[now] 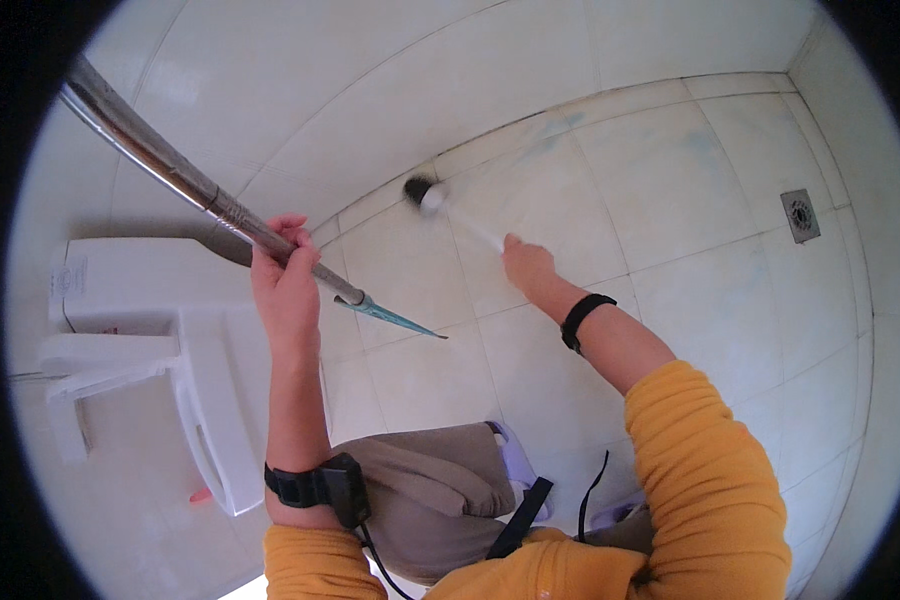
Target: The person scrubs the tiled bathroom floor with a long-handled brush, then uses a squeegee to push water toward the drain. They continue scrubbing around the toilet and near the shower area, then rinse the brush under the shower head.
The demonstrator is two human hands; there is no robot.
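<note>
My left hand (285, 262) is wrapped around a long metal pole (187, 176) that slants down from the upper left. A narrow teal end piece (390, 315) tips the pole, low over the floor; which kind of tool it is I cannot tell. In my right hand (529, 266) is the white handle of a brush (433, 199), blurred by motion. Its dark bristles meet the tiles beside the base of the wall. Beneath both hands lies the pale tiled floor (547, 352), with faint bluish patches near the wall.
Close by on the left stands a white fixture (229, 337) with a slotted handle. A square metal floor drain (800, 215) is set in the tiles at the right. Walls (495, 67) bound the floor ahead and right. My lilac slippers (520, 457) are below.
</note>
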